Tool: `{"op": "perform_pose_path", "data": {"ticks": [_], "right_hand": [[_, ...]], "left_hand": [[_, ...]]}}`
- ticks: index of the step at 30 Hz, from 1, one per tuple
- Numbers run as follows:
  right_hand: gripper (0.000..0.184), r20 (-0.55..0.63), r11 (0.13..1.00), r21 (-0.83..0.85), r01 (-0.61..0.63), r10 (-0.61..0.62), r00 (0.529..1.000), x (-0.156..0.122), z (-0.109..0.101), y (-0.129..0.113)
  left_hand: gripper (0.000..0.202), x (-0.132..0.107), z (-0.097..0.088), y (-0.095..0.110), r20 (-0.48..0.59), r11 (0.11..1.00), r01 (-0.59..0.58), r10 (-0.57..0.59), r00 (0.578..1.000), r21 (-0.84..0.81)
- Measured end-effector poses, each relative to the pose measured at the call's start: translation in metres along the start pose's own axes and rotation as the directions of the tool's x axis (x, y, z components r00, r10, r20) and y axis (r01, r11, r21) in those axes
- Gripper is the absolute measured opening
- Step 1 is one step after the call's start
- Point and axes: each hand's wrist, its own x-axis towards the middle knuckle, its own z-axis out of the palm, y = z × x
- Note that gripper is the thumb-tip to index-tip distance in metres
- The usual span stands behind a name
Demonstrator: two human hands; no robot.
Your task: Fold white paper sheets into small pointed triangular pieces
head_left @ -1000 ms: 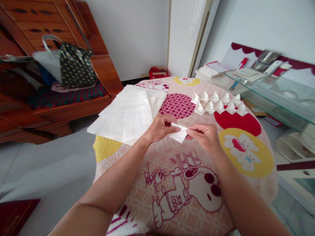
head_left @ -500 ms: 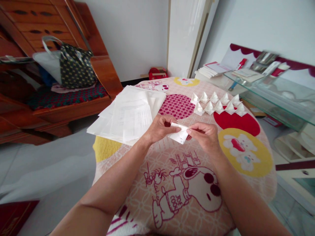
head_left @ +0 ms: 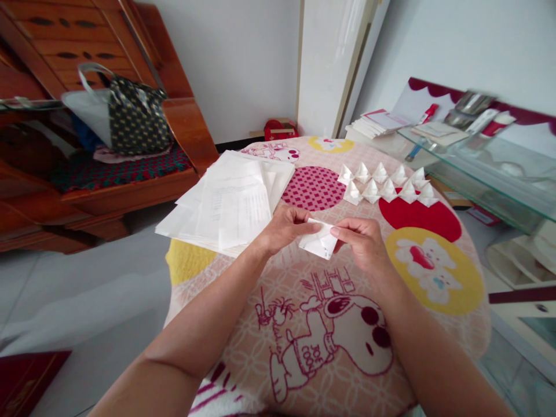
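A small folded piece of white paper [head_left: 319, 243] is held up between both hands over the table. My left hand [head_left: 291, 226] pinches its left upper edge, thumb on top. On the opposite side, my right hand [head_left: 358, 236] grips the right upper corner between thumb and fingers. Beyond the right hand, two rows of folded paper boats [head_left: 388, 190] with pointed middles stand on the cloth. A spread stack of white paper sheets [head_left: 234, 202], some with faint print, lies past my left hand.
A patterned cloth [head_left: 347, 341] with cartoon figures covers the table. On the left is a wooden bench [head_left: 186, 133] bearing a dotted bag [head_left: 136, 116]. To the right, a glass shelf [head_left: 482, 168] holds metal bowls and papers, close to the table's edge.
The folded paper has opened out slightly and its lower part faces me more squarely. Both hands keep their pinch on it. The view has shifted a little.
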Motion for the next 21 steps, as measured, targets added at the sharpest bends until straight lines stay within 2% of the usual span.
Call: {"op": "perform_pose_path", "data": {"ticks": [3,6,10,15,18,21], "right_hand": [[0.019,0.065,0.989,0.110,-0.100,0.093,0.994,0.003,0.000,0.003],[0.022,0.113,0.979,0.114,-0.166,0.154,0.982,0.005,0.000,0.006],[0.024,0.116,0.973,0.100,-0.208,0.197,0.974,0.005,0.001,0.009],[0.020,0.105,0.966,0.131,-0.224,0.211,0.972,0.005,0.000,0.010],[0.022,0.166,0.962,0.080,-0.263,0.247,0.955,0.006,-0.004,0.009],[0.028,0.243,0.945,-0.036,-0.326,0.325,0.914,0.007,-0.010,0.008]], "left_hand": [[0.029,0.000,-0.001,0.000,0.003,1.000,0.026,-0.026,1.000,-0.012],[0.030,0.000,-0.001,0.000,-0.019,0.999,0.019,-0.018,1.000,0.035],[0.035,0.002,0.001,-0.001,-0.048,0.995,0.022,-0.018,0.999,0.100],[0.034,0.004,0.006,-0.005,-0.093,0.999,0.045,-0.043,0.995,0.012],[0.031,0.005,0.007,-0.008,-0.091,0.999,0.049,-0.049,0.995,0.000],[0.023,0.007,0.006,-0.013,-0.083,0.996,0.046,-0.040,0.996,0.073]]}}
